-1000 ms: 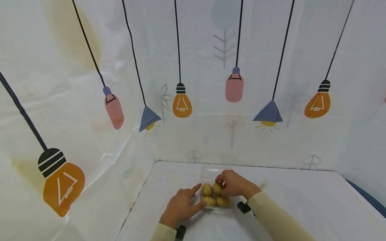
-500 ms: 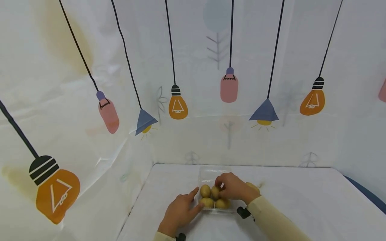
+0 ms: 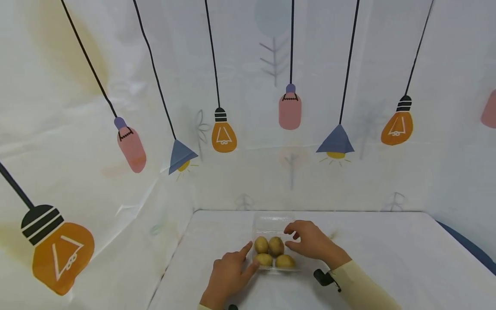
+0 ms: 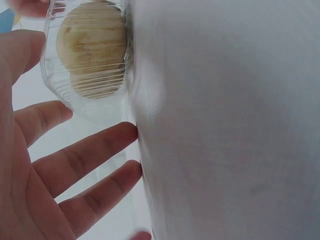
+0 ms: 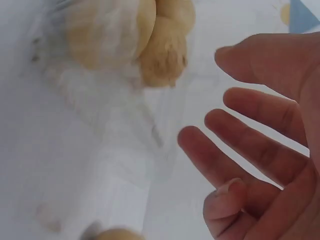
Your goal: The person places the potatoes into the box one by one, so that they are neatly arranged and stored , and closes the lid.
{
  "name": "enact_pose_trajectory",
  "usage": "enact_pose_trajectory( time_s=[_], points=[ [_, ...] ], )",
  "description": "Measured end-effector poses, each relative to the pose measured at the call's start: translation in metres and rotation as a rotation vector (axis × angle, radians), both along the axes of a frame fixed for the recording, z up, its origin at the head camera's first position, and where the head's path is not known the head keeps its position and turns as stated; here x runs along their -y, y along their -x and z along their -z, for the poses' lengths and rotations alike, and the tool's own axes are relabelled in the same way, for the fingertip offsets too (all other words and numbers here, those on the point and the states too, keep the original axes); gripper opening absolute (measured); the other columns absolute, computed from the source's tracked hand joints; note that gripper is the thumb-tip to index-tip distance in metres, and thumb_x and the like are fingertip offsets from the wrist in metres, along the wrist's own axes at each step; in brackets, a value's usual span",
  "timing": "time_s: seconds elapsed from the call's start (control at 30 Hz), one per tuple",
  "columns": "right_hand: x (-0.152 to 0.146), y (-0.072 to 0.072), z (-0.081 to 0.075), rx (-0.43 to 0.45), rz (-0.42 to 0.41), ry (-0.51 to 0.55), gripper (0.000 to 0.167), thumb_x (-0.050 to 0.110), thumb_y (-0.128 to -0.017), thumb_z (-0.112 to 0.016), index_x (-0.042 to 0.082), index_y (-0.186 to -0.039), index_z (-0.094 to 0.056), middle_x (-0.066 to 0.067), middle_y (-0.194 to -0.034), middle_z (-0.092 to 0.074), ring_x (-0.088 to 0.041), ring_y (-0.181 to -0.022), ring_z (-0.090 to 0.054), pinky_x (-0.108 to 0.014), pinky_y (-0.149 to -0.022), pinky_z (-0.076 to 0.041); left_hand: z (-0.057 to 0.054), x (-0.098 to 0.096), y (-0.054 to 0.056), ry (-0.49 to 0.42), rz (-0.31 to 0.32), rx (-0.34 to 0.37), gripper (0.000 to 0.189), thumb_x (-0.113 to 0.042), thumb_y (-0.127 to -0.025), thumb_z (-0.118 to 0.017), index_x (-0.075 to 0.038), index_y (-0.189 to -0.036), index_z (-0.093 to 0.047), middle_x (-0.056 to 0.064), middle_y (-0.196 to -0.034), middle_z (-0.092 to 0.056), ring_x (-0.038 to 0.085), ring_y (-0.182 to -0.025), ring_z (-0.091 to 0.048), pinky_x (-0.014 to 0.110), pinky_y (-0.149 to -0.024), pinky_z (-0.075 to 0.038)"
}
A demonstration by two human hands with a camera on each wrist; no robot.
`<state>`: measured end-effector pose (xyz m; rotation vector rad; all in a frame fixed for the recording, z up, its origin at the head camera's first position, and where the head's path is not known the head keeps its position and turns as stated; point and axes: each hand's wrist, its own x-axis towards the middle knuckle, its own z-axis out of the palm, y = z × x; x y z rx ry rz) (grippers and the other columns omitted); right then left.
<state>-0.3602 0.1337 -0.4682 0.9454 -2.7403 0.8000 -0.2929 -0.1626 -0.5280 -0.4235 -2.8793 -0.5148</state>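
Several potatoes [image 3: 276, 246] sit in two rows inside a clear plastic clamshell container [image 3: 271, 269], whose lid [image 3: 273, 222] is folded back on the far side. My left hand [image 3: 228, 274] is at the container's left side, thumb and index finger at its rim, the other fingers spread. Through the ribbed clear wall, the left wrist view shows one potato [image 4: 95, 42] close up. My right hand [image 3: 314, 243] is just right of the back potatoes. Its fingers are apart and loosely bent, with nothing between them in the right wrist view.
Part of another potato [image 5: 119, 235] shows at the bottom of the right wrist view, outside the container. The white tabletop [image 3: 368, 241] meets a hanging cloth [image 3: 248, 181] printed with lamps at the back and left.
My right hand has let go of the back right potato and moved right, away from it. The left hand stays at the container. The head view has shifted slightly.
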Motion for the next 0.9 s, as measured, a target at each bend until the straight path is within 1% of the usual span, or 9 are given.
enact_pose_trajectory(
  time_s=[0.13, 0.23, 0.3, 0.37, 0.5, 0.6, 0.7, 0.8, 0.9],
  points=[
    [-0.02, -0.014, 0.004, -0.028, 0.134, 0.041, 0.024, 0.021, -0.092, -0.084, 0.017, -0.114, -0.075, 0.004, -0.111, -0.072, -0.018, -0.094, -0.07, -0.036, -0.078, -0.056, 0.001, 0.0, -0.002, -0.021, 0.011, -0.008, 0.074, -0.075, -0.101, -0.044, -0.027, -0.157, -0.054, -0.003, -0.103, -0.076, 0.028, -0.099, -0.072, 0.054, -0.063, -0.051],
    [-0.035, -0.023, 0.007, -0.023, 0.226, 0.078, 0.024, 0.021, -0.091, -0.085, 0.02, -0.113, -0.076, 0.006, -0.111, -0.072, -0.015, -0.094, -0.069, -0.035, -0.078, -0.056, 0.004, 0.0, -0.002, -0.049, 0.024, -0.016, 0.073, -0.074, -0.102, -0.046, -0.026, -0.157, -0.054, -0.001, -0.104, -0.076, 0.029, -0.101, -0.072, 0.06, -0.07, -0.053],
    [-0.045, -0.029, 0.01, -0.018, 0.276, 0.105, 0.025, 0.021, -0.09, -0.085, 0.02, -0.113, -0.076, 0.006, -0.112, -0.072, -0.015, -0.095, -0.069, -0.035, -0.079, -0.056, 0.005, 0.001, -0.002, -0.064, 0.025, -0.012, 0.073, -0.073, -0.102, -0.046, -0.026, -0.157, -0.054, 0.0, -0.106, -0.075, 0.03, -0.103, -0.071, 0.066, -0.077, -0.053],
    [-0.055, -0.033, 0.015, -0.036, 0.31, 0.128, 0.027, 0.018, -0.089, -0.086, 0.018, -0.114, -0.076, 0.005, -0.112, -0.072, -0.016, -0.096, -0.069, -0.037, -0.079, -0.056, 0.004, 0.001, -0.002, -0.081, 0.023, 0.005, 0.073, -0.073, -0.102, -0.047, -0.027, -0.157, -0.053, 0.002, -0.109, -0.075, 0.032, -0.106, -0.071, 0.073, -0.082, -0.05],
    [-0.068, -0.034, 0.026, -0.102, 0.36, 0.16, 0.03, 0.012, -0.086, -0.088, 0.012, -0.115, -0.077, 0.001, -0.112, -0.073, -0.022, -0.095, -0.07, -0.041, -0.078, -0.056, 0.002, 0.004, -0.002, -0.09, 0.015, 0.023, 0.072, -0.072, -0.102, -0.049, -0.027, -0.158, -0.053, 0.004, -0.112, -0.076, 0.034, -0.11, -0.07, 0.078, -0.085, -0.046],
    [-0.075, -0.033, 0.033, -0.109, 0.397, 0.174, 0.032, 0.011, -0.086, -0.088, 0.011, -0.115, -0.076, -0.003, -0.113, -0.073, -0.026, -0.094, -0.071, -0.043, -0.077, -0.056, 0.002, 0.006, -0.002, -0.079, 0.015, 0.005, 0.072, -0.071, -0.102, -0.05, -0.026, -0.158, -0.053, 0.003, -0.111, -0.077, 0.034, -0.107, -0.071, 0.073, -0.082, -0.05],
    [-0.079, -0.031, 0.04, -0.085, 0.43, 0.178, 0.033, 0.013, -0.087, -0.087, 0.01, -0.118, -0.075, -0.005, -0.116, -0.072, -0.027, -0.095, -0.071, -0.044, -0.077, -0.057, 0.003, 0.006, -0.002, -0.073, 0.024, -0.028, 0.071, -0.07, -0.102, -0.05, -0.024, -0.157, -0.055, 0.001, -0.11, -0.077, 0.032, -0.103, -0.072, 0.064, -0.078, -0.054],
    [-0.082, -0.03, 0.046, -0.061, 0.452, 0.181, 0.036, 0.015, -0.087, -0.087, 0.01, -0.12, -0.074, -0.008, -0.119, -0.071, -0.028, -0.096, -0.071, -0.045, -0.078, -0.058, 0.003, 0.004, -0.001, -0.08, 0.043, -0.056, 0.071, -0.07, -0.103, -0.05, -0.022, -0.155, -0.057, 0.002, -0.107, -0.078, 0.031, -0.098, -0.073, 0.056, -0.073, -0.057],
    [-0.084, -0.027, 0.052, -0.052, 0.457, 0.171, 0.039, 0.015, -0.087, -0.087, 0.009, -0.122, -0.072, -0.009, -0.122, -0.069, -0.028, -0.098, -0.071, -0.046, -0.08, -0.058, 0.003, 0.003, 0.0, -0.082, 0.044, -0.066, 0.071, -0.07, -0.102, -0.049, -0.022, -0.155, -0.057, 0.001, -0.106, -0.077, 0.031, -0.096, -0.072, 0.052, -0.071, -0.057]
  ],
)
